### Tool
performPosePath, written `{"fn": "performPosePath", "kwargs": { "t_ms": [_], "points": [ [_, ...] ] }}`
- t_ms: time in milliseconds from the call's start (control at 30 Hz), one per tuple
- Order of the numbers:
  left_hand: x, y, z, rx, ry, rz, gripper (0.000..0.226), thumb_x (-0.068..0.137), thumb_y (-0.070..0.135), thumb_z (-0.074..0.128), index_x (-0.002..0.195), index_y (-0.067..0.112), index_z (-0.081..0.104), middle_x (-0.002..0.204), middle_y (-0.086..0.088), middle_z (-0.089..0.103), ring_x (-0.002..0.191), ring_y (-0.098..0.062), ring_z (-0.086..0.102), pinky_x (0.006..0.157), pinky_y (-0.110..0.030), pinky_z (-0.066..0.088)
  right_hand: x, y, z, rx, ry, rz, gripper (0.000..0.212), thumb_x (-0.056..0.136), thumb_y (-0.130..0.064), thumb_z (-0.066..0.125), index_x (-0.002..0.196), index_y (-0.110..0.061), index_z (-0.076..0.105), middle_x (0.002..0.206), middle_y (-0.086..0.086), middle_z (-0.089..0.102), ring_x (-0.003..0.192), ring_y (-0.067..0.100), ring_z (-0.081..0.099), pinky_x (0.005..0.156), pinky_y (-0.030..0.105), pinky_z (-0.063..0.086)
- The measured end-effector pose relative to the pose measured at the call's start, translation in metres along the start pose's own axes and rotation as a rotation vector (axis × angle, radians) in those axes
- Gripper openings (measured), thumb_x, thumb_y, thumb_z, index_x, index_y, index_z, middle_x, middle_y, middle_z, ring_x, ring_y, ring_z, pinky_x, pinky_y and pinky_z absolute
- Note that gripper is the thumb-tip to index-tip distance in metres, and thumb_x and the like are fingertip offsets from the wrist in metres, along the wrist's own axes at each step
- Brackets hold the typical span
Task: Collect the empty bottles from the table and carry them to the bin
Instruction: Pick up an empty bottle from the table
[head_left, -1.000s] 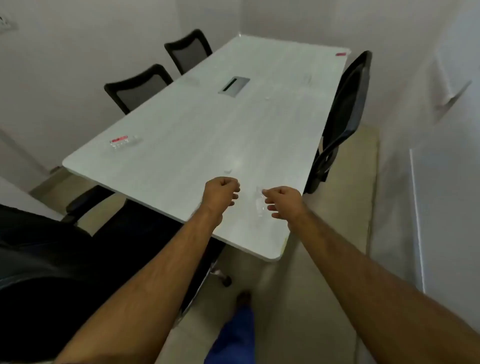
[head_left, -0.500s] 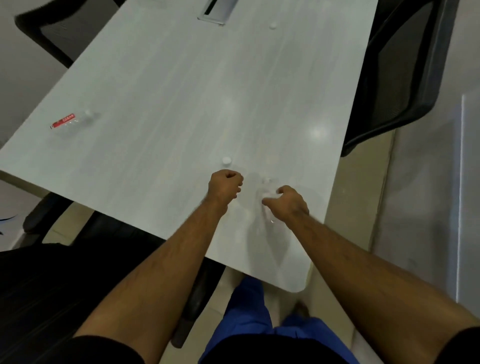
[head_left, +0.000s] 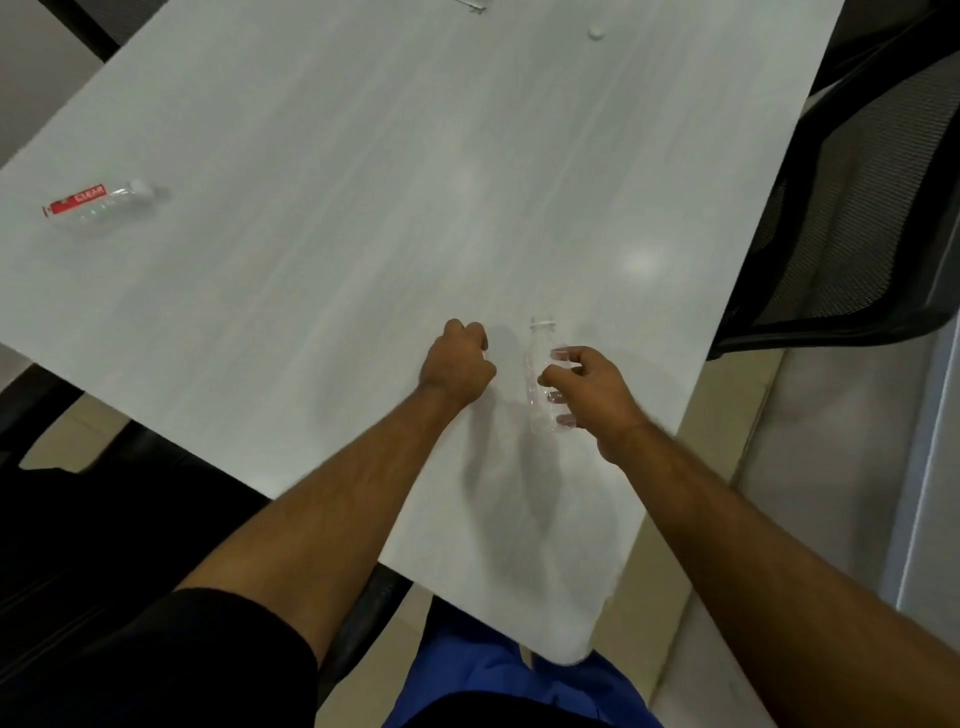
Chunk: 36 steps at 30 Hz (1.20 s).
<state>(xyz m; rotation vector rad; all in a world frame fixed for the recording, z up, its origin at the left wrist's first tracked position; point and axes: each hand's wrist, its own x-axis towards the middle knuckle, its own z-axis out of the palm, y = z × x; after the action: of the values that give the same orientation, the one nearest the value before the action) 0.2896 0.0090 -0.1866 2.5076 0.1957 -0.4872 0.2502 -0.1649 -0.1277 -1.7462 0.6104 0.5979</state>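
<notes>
A clear, label-free plastic bottle (head_left: 536, 358) stands roughly upright above the near right part of the white table (head_left: 363, 156), with my right hand (head_left: 597, 395) wrapped around its side. Just left of the bottle, my left hand (head_left: 458, 366) is a closed fist resting low over the tabletop; I cannot see anything in it. A second clear bottle with a red label (head_left: 96, 201) lies on its side near the table's left edge. A small white cap (head_left: 596, 32) sits far up the table.
A black mesh chair (head_left: 857, 208) is pushed against the table's right side. Another dark chair (head_left: 78, 519) is at the lower left under the table's near edge. The table's rounded near corner (head_left: 571, 654) is just in front of my blue trousers.
My right hand has closed round the clear bottle and raised it upright. The white cap that lay ahead of my left fist is no longer visible. The view has moved closer to the table.
</notes>
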Motion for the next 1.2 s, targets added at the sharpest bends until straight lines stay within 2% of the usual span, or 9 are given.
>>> {"fn": "performPosePath", "kwargs": {
  "t_ms": [67,167,367,500,600,700,867,1067,1200],
  "points": [
    [-0.008,0.01,0.002,-0.201,0.011,-0.049,0.029,0.077,0.019,0.068,0.105,0.011,0.067,0.1,-0.006,0.058,0.087,-0.025,0.061,0.072,-0.028,0.047,-0.004,0.002,-0.012,0.018,-0.02,-0.018,0.038,0.086,-0.02,0.063,0.123,-0.02,0.06,0.108,0.011,0.067,0.086,0.021,0.064,0.071,0.038,0.056],
    [-0.03,0.025,-0.007,-0.736,0.026,-0.212,0.015,0.081,0.01,0.066,0.095,0.01,0.069,0.081,-0.002,0.061,0.078,-0.02,0.06,0.067,-0.034,0.055,-0.017,0.004,-0.025,0.08,-0.11,-0.039,0.03,0.09,-0.015,0.057,0.12,-0.018,0.06,0.099,0.008,0.065,0.077,0.021,0.062,0.062,0.034,0.053],
    [-0.108,0.057,-0.032,-1.346,0.01,-0.273,0.019,0.092,0.001,0.057,0.106,0.0,0.07,0.094,-0.012,0.065,0.083,-0.023,0.064,0.075,-0.029,0.061,-0.054,0.018,-0.046,0.076,-0.322,-0.156,0.028,0.088,-0.021,0.057,0.115,-0.018,0.064,0.099,0.009,0.067,0.076,0.025,0.065,0.063,0.037,0.05],
    [-0.165,0.072,-0.031,-1.391,0.053,-0.198,0.023,0.095,0.005,0.056,0.113,0.003,0.071,0.093,-0.01,0.067,0.08,-0.02,0.065,0.077,-0.03,0.06,-0.085,0.03,-0.064,0.055,-0.416,-0.267,0.019,0.093,-0.017,0.059,0.111,-0.018,0.067,0.093,0.006,0.068,0.069,0.025,0.065,0.054,0.028,0.049],
    [-0.211,0.085,-0.022,-1.338,0.13,-0.174,0.023,0.097,0.009,0.057,0.115,0.006,0.071,0.102,-0.009,0.072,0.087,-0.019,0.068,0.085,-0.032,0.059,-0.109,0.048,-0.074,-0.068,-0.434,-0.347,0.023,0.091,-0.033,0.067,0.112,-0.023,0.066,0.102,0.003,0.07,0.078,0.021,0.068,0.058,0.024,0.052],
    [-0.258,0.089,-0.007,-1.324,0.237,-0.186,0.021,0.097,0.01,0.06,0.114,0.005,0.072,0.103,-0.012,0.072,0.089,-0.02,0.069,0.088,-0.034,0.058,-0.142,0.068,-0.077,-0.197,-0.381,-0.454,0.027,0.09,-0.044,0.069,0.113,-0.032,0.062,0.102,-0.015,0.066,0.088,0.01,0.066,0.066,0.019,0.056],
    [-0.324,0.088,0.002,-1.299,0.464,-0.342,0.01,0.09,0.01,0.069,0.097,0.004,0.074,0.091,-0.016,0.072,0.083,-0.024,0.069,0.079,-0.034,0.061,-0.187,0.098,-0.07,-0.51,-0.221,-0.803,0.052,0.082,-0.058,0.069,0.125,-0.032,0.06,0.108,-0.016,0.067,0.09,0.008,0.065,0.079,0.027,0.055],
    [-0.405,0.075,0.001,-1.147,0.682,-0.563,0.034,0.079,0.025,0.083,0.092,-0.005,0.073,0.093,-0.024,0.075,0.078,-0.031,0.072,0.076,-0.045,0.064,-0.235,0.131,-0.042,-0.6,-0.189,-1.213,0.053,0.08,-0.055,0.067,0.125,-0.027,0.064,0.105,-0.006,0.069,0.083,0.017,0.068,0.065,0.03,0.056],
    [-0.461,0.06,0.0,-1.122,0.825,-0.628,0.027,0.083,0.024,0.079,0.089,-0.002,0.071,0.074,-0.011,0.073,0.062,-0.018,0.07,0.064,-0.033,0.064,-0.277,0.15,-0.01,-0.671,-0.173,-1.328,0.05,0.081,-0.055,0.066,0.123,-0.028,0.065,0.102,-0.006,0.068,0.08,0.018,0.066,0.06,0.031,0.054]
  ]
}}
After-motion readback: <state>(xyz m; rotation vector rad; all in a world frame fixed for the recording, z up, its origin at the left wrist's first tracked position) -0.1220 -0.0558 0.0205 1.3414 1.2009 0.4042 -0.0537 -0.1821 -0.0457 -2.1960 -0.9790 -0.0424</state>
